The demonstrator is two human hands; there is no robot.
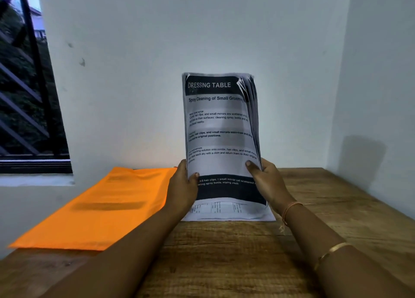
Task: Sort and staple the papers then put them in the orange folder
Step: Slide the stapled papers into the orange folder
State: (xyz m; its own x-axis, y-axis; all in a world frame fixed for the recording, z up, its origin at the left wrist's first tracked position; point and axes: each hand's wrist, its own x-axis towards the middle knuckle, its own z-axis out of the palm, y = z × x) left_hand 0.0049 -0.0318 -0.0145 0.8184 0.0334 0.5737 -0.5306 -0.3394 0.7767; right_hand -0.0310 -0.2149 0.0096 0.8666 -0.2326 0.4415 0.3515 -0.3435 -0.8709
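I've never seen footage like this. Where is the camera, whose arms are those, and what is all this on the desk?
There is no machine here. The one picture comes from a wide-angle camera worn on a person's head, looking forward and down, so the two arms are the wearer's own. The left hand and the right hand each grip a side of a stack of papers, which stands upright on a wooden table. The top page is headed "DRESSING TABLE". Another sheet lies flat under the stack. The orange folder lies closed on the left part of the table, partly over its edge. No stapler is in view. There is a window at the far left.
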